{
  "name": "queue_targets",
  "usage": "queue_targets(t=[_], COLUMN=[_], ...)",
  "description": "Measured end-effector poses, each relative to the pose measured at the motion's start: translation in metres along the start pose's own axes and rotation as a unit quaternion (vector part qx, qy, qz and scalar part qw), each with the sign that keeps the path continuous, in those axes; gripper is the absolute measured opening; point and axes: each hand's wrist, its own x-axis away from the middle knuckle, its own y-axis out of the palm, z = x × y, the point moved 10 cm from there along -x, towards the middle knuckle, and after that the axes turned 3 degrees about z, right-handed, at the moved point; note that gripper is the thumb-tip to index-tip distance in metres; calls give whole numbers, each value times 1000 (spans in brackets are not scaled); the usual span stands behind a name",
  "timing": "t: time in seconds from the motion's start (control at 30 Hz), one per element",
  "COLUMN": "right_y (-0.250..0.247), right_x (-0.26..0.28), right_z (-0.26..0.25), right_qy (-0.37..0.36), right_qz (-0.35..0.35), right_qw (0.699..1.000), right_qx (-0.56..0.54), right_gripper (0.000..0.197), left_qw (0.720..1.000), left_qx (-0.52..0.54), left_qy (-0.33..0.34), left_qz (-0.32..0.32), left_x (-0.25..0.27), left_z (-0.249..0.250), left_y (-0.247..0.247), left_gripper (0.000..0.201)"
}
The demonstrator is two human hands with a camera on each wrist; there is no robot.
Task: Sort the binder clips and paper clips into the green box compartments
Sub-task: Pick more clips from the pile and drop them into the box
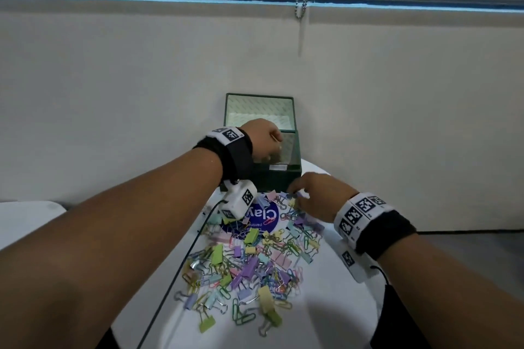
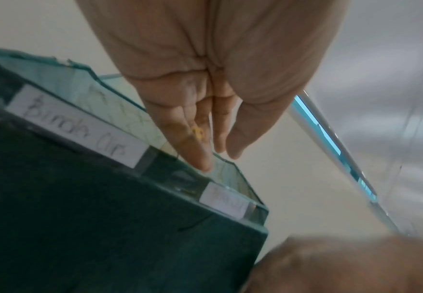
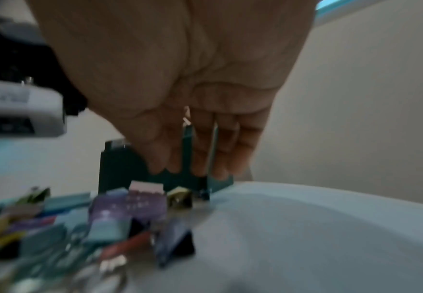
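The green box (image 1: 280, 178) stands open at the far edge of the table, its lid upright. My left hand (image 1: 266, 136) hovers over its compartments. In the left wrist view the left hand (image 2: 217, 158) points its fingers (image 2: 200, 156) straight down, the thumb apart, with a small yellow paper clip (image 2: 197, 133) against them. The box's (image 2: 105, 218) front rim bears a "Binder Clip" label (image 2: 77, 126) and a second, blurred label (image 2: 224, 202). My right hand (image 1: 300, 195) hangs over the far end of the pile of pastel clips (image 1: 249, 258), fingers (image 3: 200, 158) down, holding nothing.
The clips spread over a round white table (image 1: 340, 306) with a blue round sticker (image 1: 263, 217) beneath them. A black cable (image 1: 181, 263) runs from the left wrist across the table's left side. A wall rises just behind the box. Another white surface (image 1: 28, 218) lies left.
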Motion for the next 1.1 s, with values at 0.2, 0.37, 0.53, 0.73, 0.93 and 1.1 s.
queue_targets(t=[0.2,0.37,0.53,0.73,0.93,1.1], right_y=[14,14,17,26,14,3], right_x=[6,6,13,17,15,14], right_z=[-6,-4,-5,-10,-11,-9], right_qy=[-24,-9,-12,-39,-55,-44], right_qz=[-37,-15,-37,-54,16,61], right_qw=[999,999,999,997,997,993], right_qx=[24,40,-10,-46,-60,-90], right_gripper=[28,37,27,22,19,17], left_qw=[995,962,932,960,990,996], left_qx=[-19,-190,-261,-210,-114,-81], left_qy=[88,139,148,127,74,18], left_qz=[35,-140,-201,-134,-25,-32], left_x=[35,77,94,106,119,127], left_z=[12,-5,-23,-35,-59,-87], left_y=[-9,50,86,65,16,5], left_gripper=[24,25,52,16,9,23])
